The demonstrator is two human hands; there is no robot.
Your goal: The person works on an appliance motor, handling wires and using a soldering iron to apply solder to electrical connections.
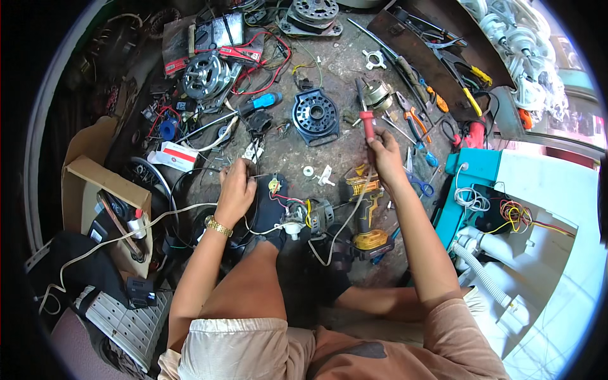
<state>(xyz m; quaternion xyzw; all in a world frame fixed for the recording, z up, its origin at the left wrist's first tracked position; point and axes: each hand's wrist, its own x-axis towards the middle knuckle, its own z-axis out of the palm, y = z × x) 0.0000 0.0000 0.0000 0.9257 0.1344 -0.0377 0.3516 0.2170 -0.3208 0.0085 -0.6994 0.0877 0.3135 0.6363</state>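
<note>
My right hand grips a red-handled soldering iron, its metal shaft pointing up and its cord hanging down. My left hand has curled fingers beside some thin wires; what they hold is unclear. Between my hands, a dark pad or shoe lies under a small yellowish component with coloured wires, linked to a small motor with a white fitting. A yellow cordless drill lies under the right hand's cord. Above the hands is a black perforated motor housing.
Motors, pliers, screwdrivers and loose parts cover the grimy floor. A cardboard box is at left. An open metal toolbox and bags of white parts are upper right. A white and teal appliance lies at right.
</note>
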